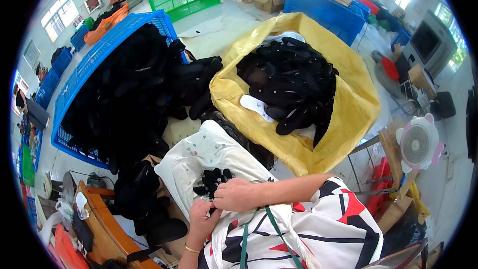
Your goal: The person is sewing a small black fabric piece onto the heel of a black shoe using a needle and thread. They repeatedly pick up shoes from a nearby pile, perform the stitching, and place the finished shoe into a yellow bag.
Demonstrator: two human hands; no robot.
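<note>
My left hand (201, 218) and my right hand (235, 195) meet over my lap, fingers closed and fingertips pressed together. Whatever they pinch is too small or hidden to make out. Just beyond the fingers, a small heap of black fabric pieces (213, 179) lies on a pale flower-printed cloth (199, 148) spread in front of me. The heap touches or nearly touches my right hand. A gold-coloured bracelet circles my left wrist.
Ahead stands an open yellow sack (359, 87) holding black shoe-like pieces (294, 79) and a white insole (256, 108). A tilted blue crate (64, 114) spills similar black pieces at left. A wooden chair (107, 224) is near left; a white fan (419, 139) stands right.
</note>
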